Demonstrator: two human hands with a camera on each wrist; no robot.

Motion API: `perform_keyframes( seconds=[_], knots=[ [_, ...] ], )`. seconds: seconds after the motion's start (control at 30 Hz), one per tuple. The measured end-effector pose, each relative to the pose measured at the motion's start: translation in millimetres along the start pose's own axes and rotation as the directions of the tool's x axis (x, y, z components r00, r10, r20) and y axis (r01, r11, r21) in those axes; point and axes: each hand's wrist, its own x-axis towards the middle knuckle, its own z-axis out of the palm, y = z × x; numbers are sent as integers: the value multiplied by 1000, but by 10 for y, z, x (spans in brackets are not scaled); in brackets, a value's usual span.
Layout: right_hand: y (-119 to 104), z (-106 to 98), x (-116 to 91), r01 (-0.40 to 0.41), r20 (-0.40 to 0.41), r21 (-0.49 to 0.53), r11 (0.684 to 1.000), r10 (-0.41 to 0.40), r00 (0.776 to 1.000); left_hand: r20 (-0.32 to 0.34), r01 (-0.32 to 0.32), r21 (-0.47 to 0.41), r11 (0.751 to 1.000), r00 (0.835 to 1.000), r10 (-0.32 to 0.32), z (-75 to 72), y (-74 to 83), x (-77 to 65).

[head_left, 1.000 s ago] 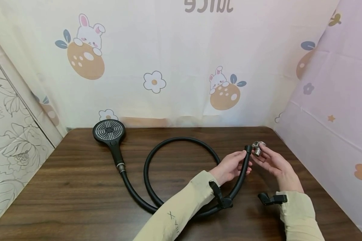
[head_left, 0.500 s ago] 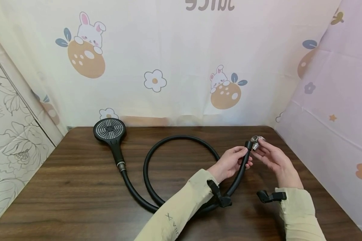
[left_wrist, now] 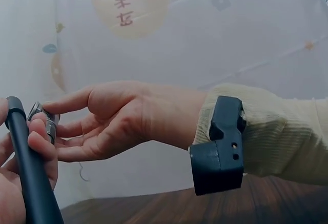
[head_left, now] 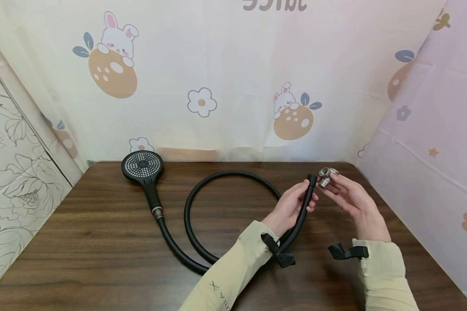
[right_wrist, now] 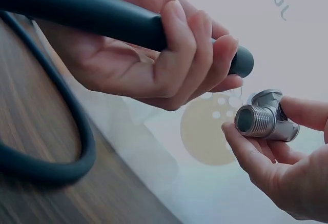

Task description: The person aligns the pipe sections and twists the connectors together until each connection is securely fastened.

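Observation:
My left hand (head_left: 287, 208) grips a black shower hose (head_left: 304, 203) just below its end, fingers wrapped round it in the right wrist view. The hose's black end collar (head_left: 312, 179) points up. Close beside it, my right hand (head_left: 357, 202) pinches a small silver metal fitting (right_wrist: 259, 120) between thumb and fingers. This fitting has a threaded, hollow outlet facing the hose side, and a small gap separates it from the collar. At the hose's other end, a black handheld shower head (head_left: 142, 165) lies on the table with its spray face up.
The hose makes a large loop (head_left: 233, 173) on the dark wooden table (head_left: 101, 246), partly under the left forearm. A printed curtain (head_left: 237, 65) hangs behind the table, with more cloth on both sides. Each wrist wears a black camera mount (head_left: 348, 252).
Both hands have shifted slightly left and up in the head view, carrying the hose end and the fitting. The hose collar and fitting, overlapping half a second ago, now show a gap.

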Motion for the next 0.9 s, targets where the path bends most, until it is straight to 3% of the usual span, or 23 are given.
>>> perform_keyframes(
  seconds=[0.33,0.9],
  knots=[
    [17,166,34,45,60,1,999,-45,997,-15,-84,-5,996,996,84,0,97,-56],
    [55,386,156,50,26,22,998,-51,998,10,-117,27,993,993,117,-90,271,-209]
  ],
)
